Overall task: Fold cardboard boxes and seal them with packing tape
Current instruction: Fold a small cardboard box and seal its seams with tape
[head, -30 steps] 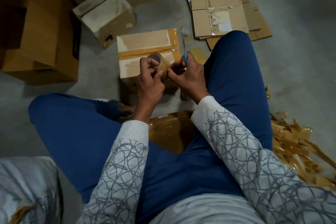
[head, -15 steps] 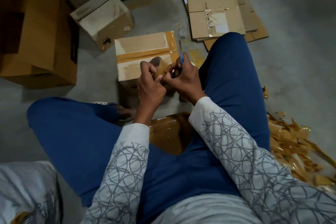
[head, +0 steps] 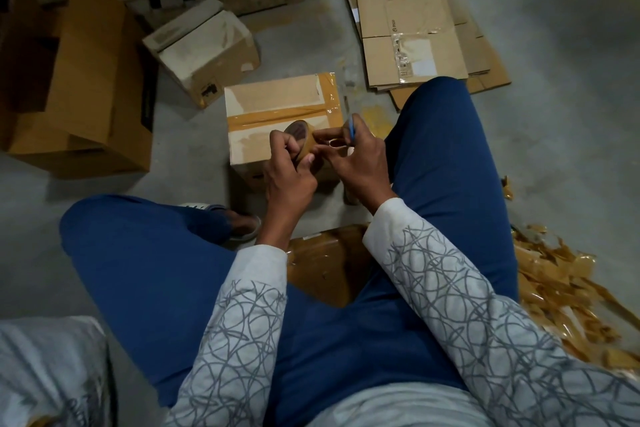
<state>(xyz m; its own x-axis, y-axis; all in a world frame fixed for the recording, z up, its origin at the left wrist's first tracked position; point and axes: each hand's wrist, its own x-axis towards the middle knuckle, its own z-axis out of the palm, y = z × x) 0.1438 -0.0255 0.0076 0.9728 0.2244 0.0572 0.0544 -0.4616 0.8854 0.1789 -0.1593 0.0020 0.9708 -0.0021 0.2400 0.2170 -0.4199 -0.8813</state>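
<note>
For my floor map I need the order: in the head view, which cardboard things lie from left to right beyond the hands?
Large open brown cardboard box → small pale dusty cardboard box → closed cardboard box sealed with brown tape → stack of flattened brown cardboard sheets.

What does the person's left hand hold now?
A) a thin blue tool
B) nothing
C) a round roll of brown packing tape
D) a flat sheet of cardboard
C: the fingers of the left hand curl round the round roll of brown packing tape; the thin blue tool is in the right hand.
</note>
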